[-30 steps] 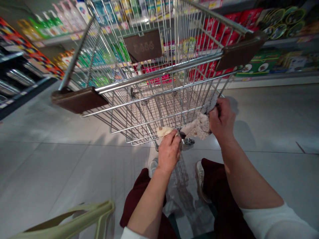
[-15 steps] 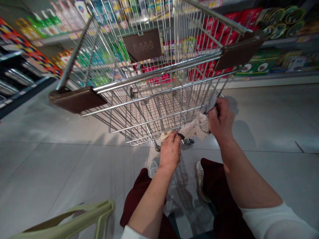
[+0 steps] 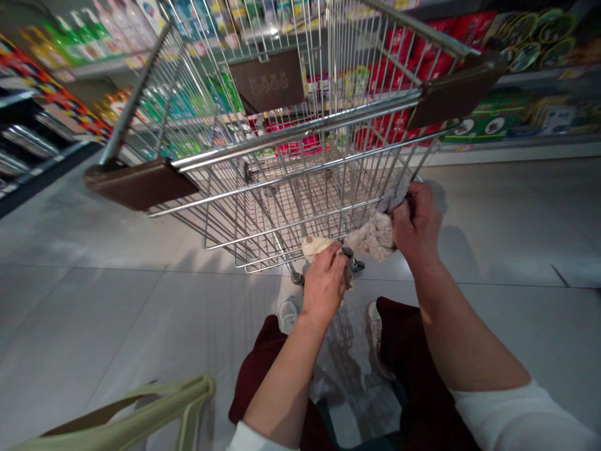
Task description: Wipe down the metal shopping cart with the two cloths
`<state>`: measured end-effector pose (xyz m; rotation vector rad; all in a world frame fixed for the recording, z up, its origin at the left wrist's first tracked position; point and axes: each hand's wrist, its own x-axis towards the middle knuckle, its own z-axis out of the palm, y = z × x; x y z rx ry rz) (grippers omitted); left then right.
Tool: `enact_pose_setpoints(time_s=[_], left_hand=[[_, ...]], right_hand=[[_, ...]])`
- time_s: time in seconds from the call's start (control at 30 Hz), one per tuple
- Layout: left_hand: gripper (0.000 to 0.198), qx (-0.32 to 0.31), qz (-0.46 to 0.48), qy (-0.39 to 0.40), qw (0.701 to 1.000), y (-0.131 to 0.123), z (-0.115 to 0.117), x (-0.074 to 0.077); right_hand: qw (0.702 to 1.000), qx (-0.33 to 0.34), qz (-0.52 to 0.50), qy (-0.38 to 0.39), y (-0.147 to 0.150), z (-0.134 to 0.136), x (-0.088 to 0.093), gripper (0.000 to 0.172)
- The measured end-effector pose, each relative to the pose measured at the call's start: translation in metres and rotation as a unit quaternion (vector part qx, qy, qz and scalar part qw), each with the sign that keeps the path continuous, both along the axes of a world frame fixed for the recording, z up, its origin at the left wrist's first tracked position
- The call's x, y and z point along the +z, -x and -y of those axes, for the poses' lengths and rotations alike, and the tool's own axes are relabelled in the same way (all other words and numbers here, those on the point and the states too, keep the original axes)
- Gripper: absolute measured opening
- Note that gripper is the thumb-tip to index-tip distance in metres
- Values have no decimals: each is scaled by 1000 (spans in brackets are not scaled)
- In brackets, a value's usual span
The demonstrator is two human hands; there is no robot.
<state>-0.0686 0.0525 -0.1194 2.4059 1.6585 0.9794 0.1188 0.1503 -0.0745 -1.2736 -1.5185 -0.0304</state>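
A metal wire shopping cart (image 3: 305,130) with brown corner covers stands in front of me. My right hand (image 3: 417,225) is closed on a bunched, greyish cloth (image 3: 378,235) at the cart's lower right wires. Part of that cloth lies up against the wires. Lower and to the left, my left hand (image 3: 323,282) is closed around a cream cloth (image 3: 314,245) by the cart's bottom near edge. The two cloths nearly meet between my hands; whether they are one piece I cannot tell. The fingertips of both hands are partly hidden.
Shelves of pump bottles (image 3: 94,34) and red packages (image 3: 432,47) stand behind the cart. A dark rack (image 3: 28,156) is at the left. On the floor at lower left is a pale green plastic frame (image 3: 188,401). My shoes (image 3: 287,316) are below my hands.
My left hand has shifted slightly right, and more of the cream cloth shows above it. My right hand keeps its hold. The view has moved a little.
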Motion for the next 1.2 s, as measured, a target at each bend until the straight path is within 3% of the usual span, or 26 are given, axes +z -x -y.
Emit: enact_pose_setpoints(time_s=[0.27, 0.57, 0.9, 1.2], left_hand=[[28, -1, -39, 117, 992, -5, -8, -9], [36, -1, 28, 59, 998, -12, -4, 0], [29, 20, -9, 111, 994, -18, -9, -12], [32, -38, 33, -5, 999, -20, -6, 3]], right_hand=[[1000, 16, 8, -10, 0, 2, 2, 12], [1000, 17, 11, -16, 0, 1, 2, 13], [999, 28, 3, -15, 0, 2, 2, 14], [1000, 17, 11, -11, 0, 2, 1, 14]])
